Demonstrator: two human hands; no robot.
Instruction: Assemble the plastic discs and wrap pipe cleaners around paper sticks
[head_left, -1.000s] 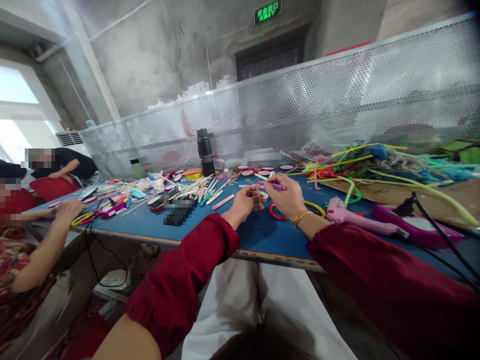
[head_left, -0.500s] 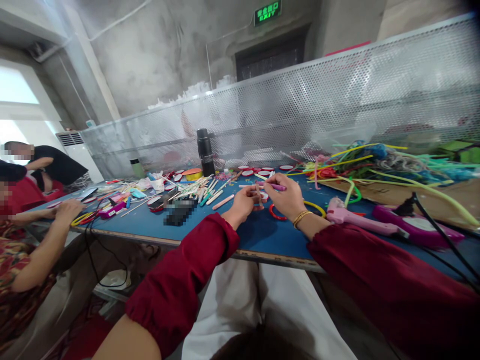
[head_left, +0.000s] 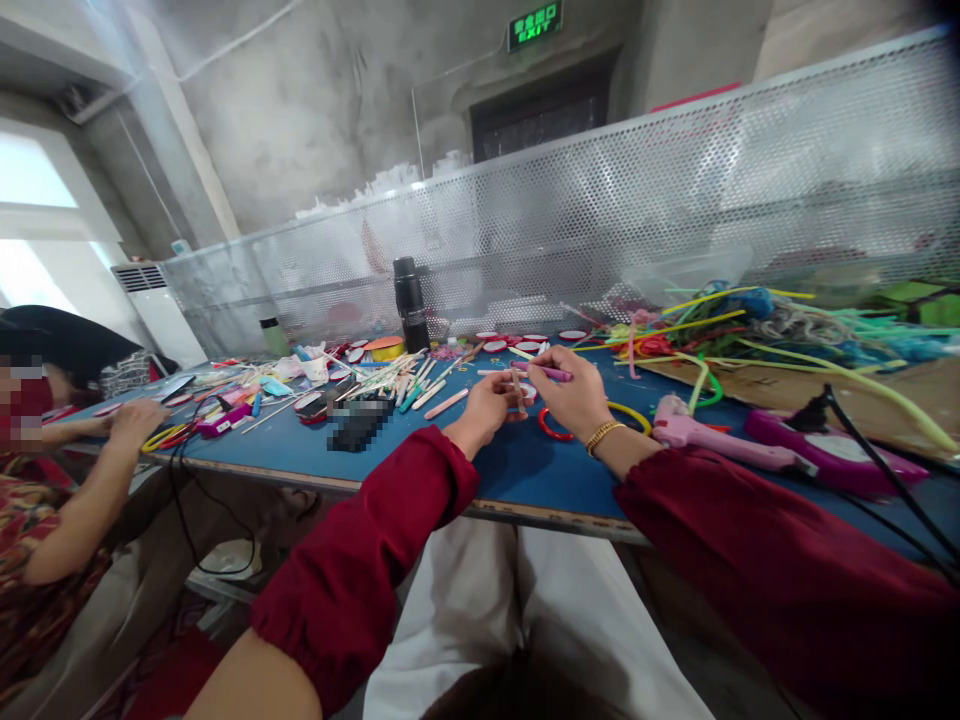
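Above the blue tabletop (head_left: 517,470), my left hand (head_left: 486,408) is closed, its fingers pinching a small brownish-pink strip (head_left: 517,388) that stands roughly upright. Close beside it, my right hand (head_left: 574,398) wraps round a slim purple pen-like tool (head_left: 553,374). The tool's tip points left and meets or nearly meets the strip; whether they touch I cannot tell. Under and beside my right hand lie a red ring (head_left: 551,428) and a yellow curved tube (head_left: 634,415). A pale pink stick (head_left: 447,404) lies left of my left hand.
To the right are a pink gun-shaped tool (head_left: 712,440), a purple box (head_left: 832,460) with black cord, and tangled coloured strips (head_left: 750,320) on cardboard. A black flask (head_left: 410,305) stands behind scattered sticks (head_left: 382,378). Another person's hands (head_left: 139,420) rest at the left.
At the far left, a person in black has bent lower and shifted toward the table. My two hands and what they hold look almost unmoved.
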